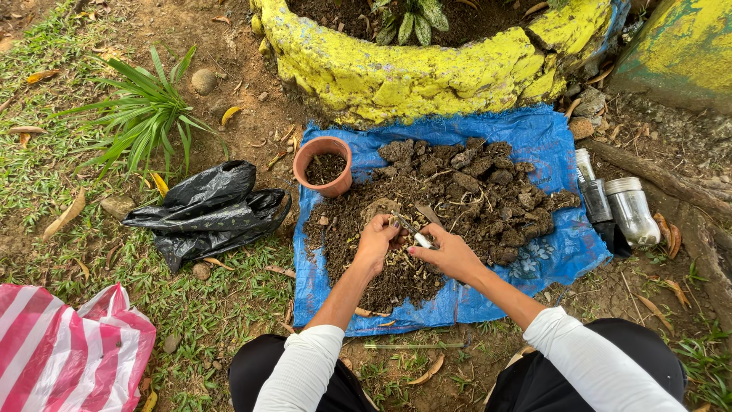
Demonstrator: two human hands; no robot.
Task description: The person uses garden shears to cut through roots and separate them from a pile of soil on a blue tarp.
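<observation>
Over soil pile [457, 198], hands' [375, 243] fingers — small tool [415, 233] half-hidden

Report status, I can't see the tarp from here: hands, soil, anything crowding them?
Both hands, left hand and right hand, together on a small tool. Soil pile on blue tarp. Clay pot apart.

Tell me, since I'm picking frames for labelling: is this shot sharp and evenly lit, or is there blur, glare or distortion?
Head view: soft even daylight, no hard shadows; both hands, left and right, and the soil pile are sharp; slight glare on the glass jar; wide-angle bending shows toward the edges.
</observation>
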